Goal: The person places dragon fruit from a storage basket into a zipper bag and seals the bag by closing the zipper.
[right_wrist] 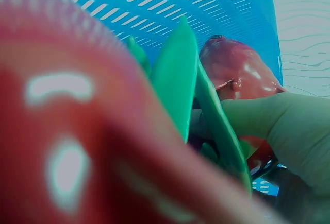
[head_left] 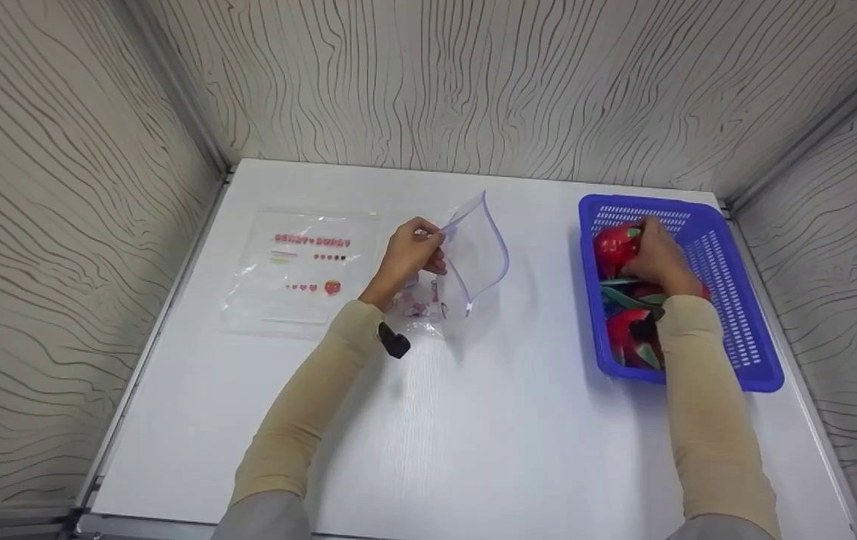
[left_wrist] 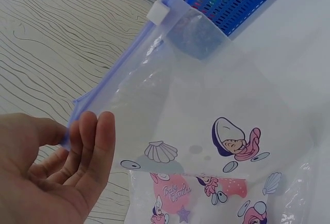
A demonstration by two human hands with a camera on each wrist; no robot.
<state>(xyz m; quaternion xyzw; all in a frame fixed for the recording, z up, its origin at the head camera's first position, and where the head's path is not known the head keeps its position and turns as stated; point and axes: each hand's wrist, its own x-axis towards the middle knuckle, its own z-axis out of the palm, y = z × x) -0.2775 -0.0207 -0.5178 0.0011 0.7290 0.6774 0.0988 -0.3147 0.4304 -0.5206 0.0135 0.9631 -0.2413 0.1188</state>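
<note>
My left hand (head_left: 415,253) pinches the lilac rim of a clear slider zip bag (left_wrist: 242,90) printed with cartoon shells. In the head view the bag's mouth gapes toward the right; in the left wrist view its white slider (left_wrist: 158,13) sits at the far end of the rim. Inside a blue slotted basket (head_left: 750,315), my right hand (head_left: 661,259) grips a glossy red dragon fruit (head_left: 613,249) with green tips. The right wrist view has that hand (right_wrist: 289,121) around the fruit (right_wrist: 240,72), partly behind green leaf tips. Another dragon fruit (head_left: 627,337) lies nearer the basket's front.
A second clear bag (head_left: 301,262) with red lettering lies flat on the white table (head_left: 473,435), left of my left hand. Beneath the raised bag lies a printed bag (head_left: 417,304). Wood-patterned panels (head_left: 428,82) stand behind the table and at both sides.
</note>
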